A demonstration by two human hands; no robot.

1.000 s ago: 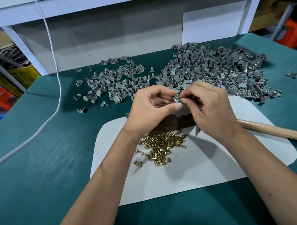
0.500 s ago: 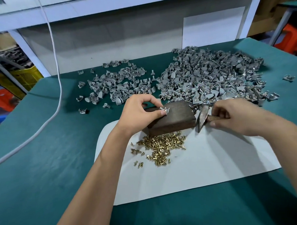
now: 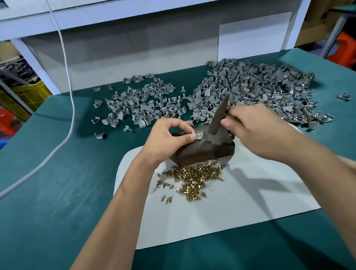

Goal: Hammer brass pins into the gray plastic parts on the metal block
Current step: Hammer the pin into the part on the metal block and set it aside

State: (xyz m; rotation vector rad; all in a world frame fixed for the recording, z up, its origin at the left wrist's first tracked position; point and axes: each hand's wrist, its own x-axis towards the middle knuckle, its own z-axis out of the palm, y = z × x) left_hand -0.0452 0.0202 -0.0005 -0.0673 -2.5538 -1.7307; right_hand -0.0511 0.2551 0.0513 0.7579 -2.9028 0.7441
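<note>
A dark metal block (image 3: 206, 150) stands on a white mat (image 3: 236, 209). On its top left lies a small gray plastic part (image 3: 197, 135) with a brass pin standing in it. My left hand (image 3: 167, 141) pinches that part between thumb and fingers. My right hand (image 3: 259, 132) grips a hammer, whose dark head (image 3: 219, 117) hangs tilted just above the block, right of the part. A heap of loose brass pins (image 3: 194, 176) lies on the mat in front of the block.
Two heaps of gray plastic parts lie on the green table behind the block, a smaller one (image 3: 139, 106) at left and a larger one (image 3: 258, 91) at right. A white cable (image 3: 71, 98) crosses the table's left side. A white wall panel rises at the back.
My right hand left the part, took up the hammer from the right and raised its head above the block. My left hand keeps pinching the part on the block.
</note>
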